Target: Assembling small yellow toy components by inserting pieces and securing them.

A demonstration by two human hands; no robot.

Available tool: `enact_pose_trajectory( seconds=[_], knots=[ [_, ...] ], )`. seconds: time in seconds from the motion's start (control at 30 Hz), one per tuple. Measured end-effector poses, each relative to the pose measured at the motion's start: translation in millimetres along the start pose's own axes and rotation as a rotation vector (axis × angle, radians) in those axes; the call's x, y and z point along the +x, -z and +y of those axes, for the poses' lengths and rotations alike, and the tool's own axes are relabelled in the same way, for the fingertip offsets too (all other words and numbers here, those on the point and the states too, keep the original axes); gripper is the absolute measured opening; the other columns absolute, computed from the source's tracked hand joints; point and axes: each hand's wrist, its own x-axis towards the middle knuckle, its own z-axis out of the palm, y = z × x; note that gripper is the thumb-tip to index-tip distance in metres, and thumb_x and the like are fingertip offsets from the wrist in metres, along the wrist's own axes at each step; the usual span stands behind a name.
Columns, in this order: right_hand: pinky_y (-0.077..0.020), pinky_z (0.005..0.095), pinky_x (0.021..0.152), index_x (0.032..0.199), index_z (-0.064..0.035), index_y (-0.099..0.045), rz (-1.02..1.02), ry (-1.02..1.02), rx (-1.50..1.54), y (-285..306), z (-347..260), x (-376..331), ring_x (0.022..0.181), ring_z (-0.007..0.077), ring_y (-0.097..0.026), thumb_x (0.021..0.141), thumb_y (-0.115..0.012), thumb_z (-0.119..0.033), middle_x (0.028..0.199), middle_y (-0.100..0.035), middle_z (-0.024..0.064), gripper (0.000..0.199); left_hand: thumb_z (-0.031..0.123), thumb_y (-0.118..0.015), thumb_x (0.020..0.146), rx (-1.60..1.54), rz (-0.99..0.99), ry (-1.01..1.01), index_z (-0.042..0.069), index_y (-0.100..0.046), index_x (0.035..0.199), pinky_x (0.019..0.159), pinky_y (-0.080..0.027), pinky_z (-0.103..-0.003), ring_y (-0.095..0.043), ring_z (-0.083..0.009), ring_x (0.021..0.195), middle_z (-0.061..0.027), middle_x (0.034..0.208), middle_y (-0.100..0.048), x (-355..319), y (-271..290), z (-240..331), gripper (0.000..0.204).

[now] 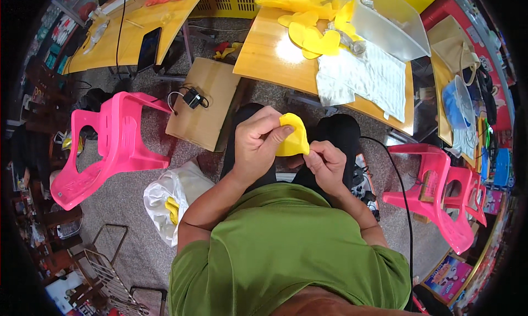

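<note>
Above my lap I hold a soft yellow piece with a rounded edge (294, 137), which looks like felt or foam. My left hand (257, 137) pinches its left side, thumb lying across the front. The lower right corner is gripped between the thumb and fingers of my right hand (326, 165). Similar yellow rounded pieces (313, 38) lie heaped on the wooden table (264, 57) ahead of me. Whether the held piece has one layer or more, I cannot tell.
Pink plastic chairs stand at left (118, 145) and right (429, 184). A cardboard box (203, 104) with a black adapter (192, 97) sits ahead-left. Nearby is a white bag (165, 195) holding yellow pieces. A black cable (404, 195) hangs at my right. A clear bin (396, 24) and white cloth (374, 77) occupy the table.
</note>
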Motion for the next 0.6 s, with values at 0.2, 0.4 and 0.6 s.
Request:
enact_pose_trajectory(
  seconds=[0.2,0.4,0.6],
  knots=[
    [-0.0309,0.0203,0.04,0.081,-0.0008,-0.052,-0.044,-0.446,0.795,-19,-4,-15,0.047,0.0059,-0.042,0.091,-0.053,-0.009,0.063,-0.053,0.0033,0.013,0.0,-0.066,0.078,0.224,-0.042,-0.116,-0.005,-0.057,0.073,0.053,-0.038,-0.023,-0.05,-0.0133,0.059,-0.0061,0.067,-0.053,-3,6,4,0.011],
    [-0.0357,0.0237,0.044,0.083,-0.0004,-0.057,-0.031,0.019,-0.164,-7,2,-1,0.047,0.0088,-0.046,0.085,-0.056,-0.004,0.06,-0.052,0.0026,0.004,-0.001,-0.065,0.077,0.165,-0.021,0.03,-0.006,-0.056,0.069,0.052,-0.037,-0.024,-0.047,-0.0115,0.058,-0.0061,0.065,-0.05,-5,17,-3,0.013],
    [-0.0349,0.0251,0.043,0.083,0.0,-0.057,0.052,0.184,-0.366,-6,-4,2,0.044,0.0114,-0.046,0.083,-0.06,-0.003,0.059,-0.05,0.0046,0.004,0.0,-0.066,0.078,0.236,-0.096,0.01,-0.005,-0.056,0.07,0.056,-0.037,-0.022,-0.048,-0.0104,0.062,-0.0046,0.069,-0.052,-7,17,-3,0.013]
  ],
)
